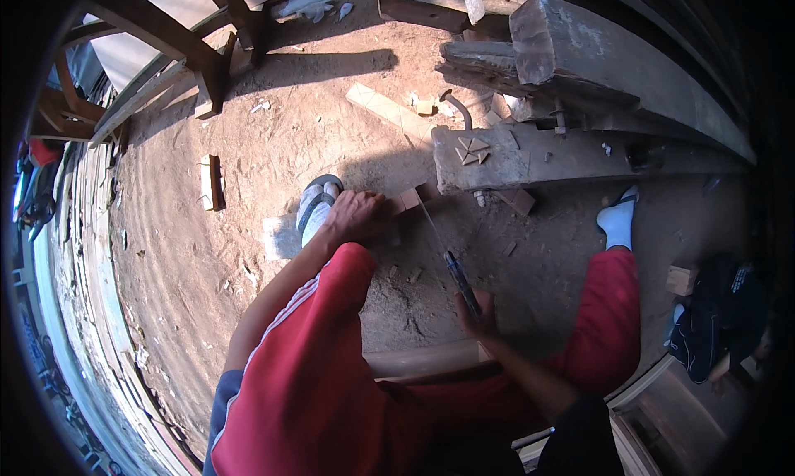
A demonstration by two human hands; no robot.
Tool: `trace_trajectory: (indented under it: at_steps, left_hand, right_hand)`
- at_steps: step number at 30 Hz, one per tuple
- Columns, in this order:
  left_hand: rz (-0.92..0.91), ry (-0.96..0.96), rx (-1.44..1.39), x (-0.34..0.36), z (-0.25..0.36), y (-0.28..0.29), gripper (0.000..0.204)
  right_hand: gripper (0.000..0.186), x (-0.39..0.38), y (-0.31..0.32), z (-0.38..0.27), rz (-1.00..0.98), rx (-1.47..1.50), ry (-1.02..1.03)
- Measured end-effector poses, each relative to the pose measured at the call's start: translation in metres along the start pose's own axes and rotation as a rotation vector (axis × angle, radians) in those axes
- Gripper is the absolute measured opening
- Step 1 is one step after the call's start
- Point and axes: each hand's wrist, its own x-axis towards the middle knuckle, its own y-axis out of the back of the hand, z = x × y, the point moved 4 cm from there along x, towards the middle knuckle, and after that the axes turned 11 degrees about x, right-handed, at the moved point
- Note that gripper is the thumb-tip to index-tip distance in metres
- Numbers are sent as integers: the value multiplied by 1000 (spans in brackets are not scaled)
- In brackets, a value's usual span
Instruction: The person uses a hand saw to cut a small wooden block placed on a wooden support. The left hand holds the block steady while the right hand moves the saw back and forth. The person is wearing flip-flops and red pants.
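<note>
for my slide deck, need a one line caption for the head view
Seated person's left hand steadies a small wood block on dirt ground while the right hand works a saw into it.

Small wood block (408, 199) partly under left hand (354, 215); saw (451, 261) handle hidden in right hand (479, 313) (fingers unseen)

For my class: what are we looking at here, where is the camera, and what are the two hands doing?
There is no machine: a person wears a wide-lens camera on the head, looking down, so straight edges bend. The red trouser legs are the person's own. The left hand presses a small wood block on the dirt ground. The right hand has its grip on a handsaw, whose blade reaches up to the block. A heavy beam with little triangular offcuts lies ahead.
</note>
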Motion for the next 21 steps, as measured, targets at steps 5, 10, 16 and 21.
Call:
trace_trajectory:
  at_steps: [5, 10, 16, 21]
  left_hand:
    - [88, 2, 31, -9, -13, -1, 44]
    - [87, 36, 5, -4, 1, 27, 42]
    - [43, 27, 27, -6, -4, 13, 40]
    - [-139, 6, -10, 9, 8, 15, 39]
  right_hand:
    - [46, 72, -46, -33, 50, 71, 77]
    - [46, 62, -40, -15, 47, 50, -5]
    - [45, -3, 4, 6, 2, -4, -48]
    - [45, 30, -13, -20, 56, 100, 29]
